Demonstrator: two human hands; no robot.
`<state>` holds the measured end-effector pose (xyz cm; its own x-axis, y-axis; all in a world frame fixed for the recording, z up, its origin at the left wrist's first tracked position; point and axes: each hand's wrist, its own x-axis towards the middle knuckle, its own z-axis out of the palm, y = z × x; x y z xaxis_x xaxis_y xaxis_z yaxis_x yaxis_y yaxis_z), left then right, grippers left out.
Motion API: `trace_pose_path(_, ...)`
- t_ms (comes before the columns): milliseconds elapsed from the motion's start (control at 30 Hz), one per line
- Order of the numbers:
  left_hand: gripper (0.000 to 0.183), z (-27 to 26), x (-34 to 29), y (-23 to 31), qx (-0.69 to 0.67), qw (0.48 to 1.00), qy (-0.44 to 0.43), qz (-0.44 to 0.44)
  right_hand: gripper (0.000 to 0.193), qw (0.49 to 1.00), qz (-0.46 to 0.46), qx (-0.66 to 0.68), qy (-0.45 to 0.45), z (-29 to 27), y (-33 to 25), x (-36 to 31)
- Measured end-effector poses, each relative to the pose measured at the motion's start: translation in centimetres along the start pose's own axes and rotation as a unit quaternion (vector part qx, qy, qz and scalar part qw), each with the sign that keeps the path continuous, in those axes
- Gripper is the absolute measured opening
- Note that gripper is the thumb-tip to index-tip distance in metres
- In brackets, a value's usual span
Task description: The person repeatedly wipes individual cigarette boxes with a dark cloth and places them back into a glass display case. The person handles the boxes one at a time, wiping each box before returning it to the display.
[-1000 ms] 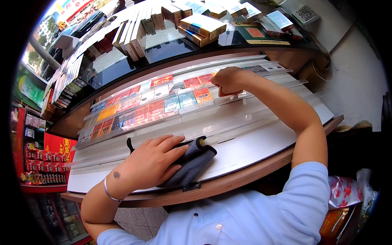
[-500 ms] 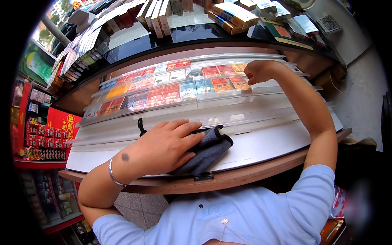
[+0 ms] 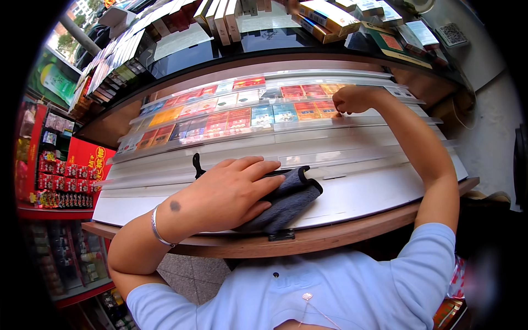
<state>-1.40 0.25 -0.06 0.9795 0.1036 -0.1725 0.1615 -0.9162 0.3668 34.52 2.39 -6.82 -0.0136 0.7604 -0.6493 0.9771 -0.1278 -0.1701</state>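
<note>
My left hand (image 3: 234, 190) lies over a folded dark grey cloth item (image 3: 291, 198) with black trim, near the counter's front edge. Its fingers are spread and slightly bent on the fabric. A black loop (image 3: 197, 164) sticks up beyond the wrist side of that hand. My right hand (image 3: 355, 100) reaches to the right end of the rows of cigarette packs. Its fingers are curled down beside an orange pack (image 3: 325, 109); anything between them is hidden. Clear plastic strips (image 3: 308, 125) run along the rows of packs on the white sloped rack (image 3: 363, 192).
A wooden edge (image 3: 330, 241) borders the rack in front. Behind stands a dark glass shelf (image 3: 264, 39) with upright cartons (image 3: 223, 22) and loose boxes (image 3: 330, 17). To the left is a red display (image 3: 71, 170) of small packets. A printed code card (image 3: 452, 34) lies far right.
My right hand has dipped slightly, its fingers now lower beside the end pack. My left hand stays on the cloth item. The whole view has shifted a little.
</note>
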Motion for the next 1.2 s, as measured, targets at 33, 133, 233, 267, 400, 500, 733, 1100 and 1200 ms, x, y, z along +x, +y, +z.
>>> trace_pose_path(33, 0.045, 0.1, 0.0, 0.0, 0.000, 1.000, 0.000, -0.002, 0.019, 1.000, 0.019, -0.007, 0.003, -0.6, -0.6, -0.7)
trace_pose_path(133, 0.045, 0.2, 0.0, 0.0, 0.002, 1.000, 0.002, -0.001, 0.020, 0.997, 0.049, -0.043, 0.047, -3.1, -4.0, -4.5)
trace_pose_path(233, 0.045, 0.2, -0.1, 0.0, 0.011, 1.000, 0.003, 0.002, 0.018, 0.990, -0.088, -0.041, 0.100, -5.0, -7.2, -9.0)
trace_pose_path(267, 0.045, 0.2, -0.1, 0.0, 0.016, 1.000, 0.004, 0.004, 0.016, 0.981, -0.144, -0.033, 0.127, -5.3, -7.6, -10.2)
trace_pose_path(400, 0.043, 0.1, -0.3, 0.2, 0.023, 1.000, 0.009, 0.005, 0.009, 0.910, -0.303, -0.017, 0.282, -7.2, -8.1, -14.9)
trace_pose_path(500, 0.039, -0.4, -0.3, 0.5, 0.048, 0.996, 0.072, 0.022, 0.013, 0.848, -0.311, 0.026, 0.429, -8.2, -6.4, -16.1)
trace_pose_path(733, 0.036, -1.2, -0.2, 0.7, 0.046, 0.985, 0.156, 0.053, 0.028, 0.801, -0.174, 0.128, 0.558, -10.0, -1.3, -11.8)
trace_pose_path(1100, 0.032, -0.7, -0.5, -0.8, 0.042, 0.984, 0.170, 0.027, 0.030, 0.788, -0.134, 0.135, 0.585, -12.4, 1.3, -14.7)
trace_pose_path(1200, 0.032, -0.8, -0.2, -0.8, 0.034, 0.988, 0.149, 0.015, 0.029, 0.775, -0.145, 0.203, 0.581, -12.9, 1.3, -13.8)
